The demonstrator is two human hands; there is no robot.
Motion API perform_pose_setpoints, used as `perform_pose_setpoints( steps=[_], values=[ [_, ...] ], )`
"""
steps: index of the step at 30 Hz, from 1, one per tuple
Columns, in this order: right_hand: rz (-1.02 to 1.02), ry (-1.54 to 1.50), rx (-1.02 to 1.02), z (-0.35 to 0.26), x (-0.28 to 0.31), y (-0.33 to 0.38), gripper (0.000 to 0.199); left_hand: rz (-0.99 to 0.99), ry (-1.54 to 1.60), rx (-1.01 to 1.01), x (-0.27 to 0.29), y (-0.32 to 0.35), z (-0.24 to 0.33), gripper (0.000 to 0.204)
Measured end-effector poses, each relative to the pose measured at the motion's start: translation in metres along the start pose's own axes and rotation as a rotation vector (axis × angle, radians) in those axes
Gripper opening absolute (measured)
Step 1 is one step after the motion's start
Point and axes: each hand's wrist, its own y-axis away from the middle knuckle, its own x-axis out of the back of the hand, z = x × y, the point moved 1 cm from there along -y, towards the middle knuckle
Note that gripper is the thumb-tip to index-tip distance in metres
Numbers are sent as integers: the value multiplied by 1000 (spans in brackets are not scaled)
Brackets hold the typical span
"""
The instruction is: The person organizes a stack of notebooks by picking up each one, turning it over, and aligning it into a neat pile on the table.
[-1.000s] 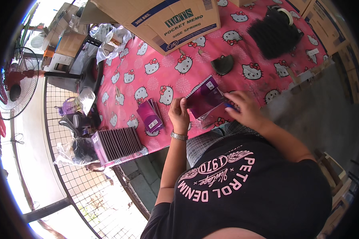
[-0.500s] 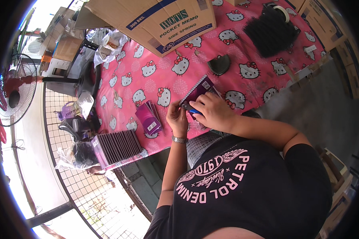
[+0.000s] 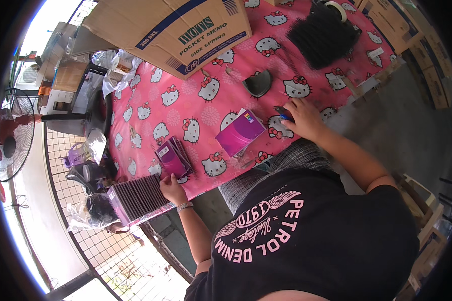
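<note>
My left hand (image 3: 173, 190) is at the right end of a row of spiral-bound notebooks (image 3: 138, 197), its fingers partly curled with the thumb apart. Just beyond its fingertips lies a small pile of purple pocket notebooks (image 3: 174, 157). My right hand (image 3: 305, 119) rests low over the table at the right, closed around small pliers (image 3: 285, 114) with dark jaws and blue on the handle. Between the hands, a few more purple notebooks (image 3: 240, 134) lie stacked slightly askew, cover up. No hand touches them.
A large cardboard box (image 3: 186, 40) stands at the back of the pink patterned tablecloth (image 3: 188, 108). Near it are a dark half-round tray (image 3: 257, 84), a heap of black binding coils (image 3: 324, 37) and a tape roll (image 3: 336, 10). A fan (image 3: 15, 135) stands at the far left.
Both hands have parted from the notebook they held together. It now lies in the middle stack. My left hand moved left to the row; my right hand moved right with the pliers.
</note>
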Motion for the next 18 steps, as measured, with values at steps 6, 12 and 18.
perform_pose_setpoints(
  steps=[6,12,18],
  values=[
    [456,-7,-53,71,-6,-88,25,10,-205,-604,-27,19,104,35],
    [266,147,-122,89,-12,-132,24,-601,-92,-1128,-77,118,201,28],
    [-172,-648,-299,73,22,-111,23,-837,-20,-1113,-66,98,209,24]
  ],
)
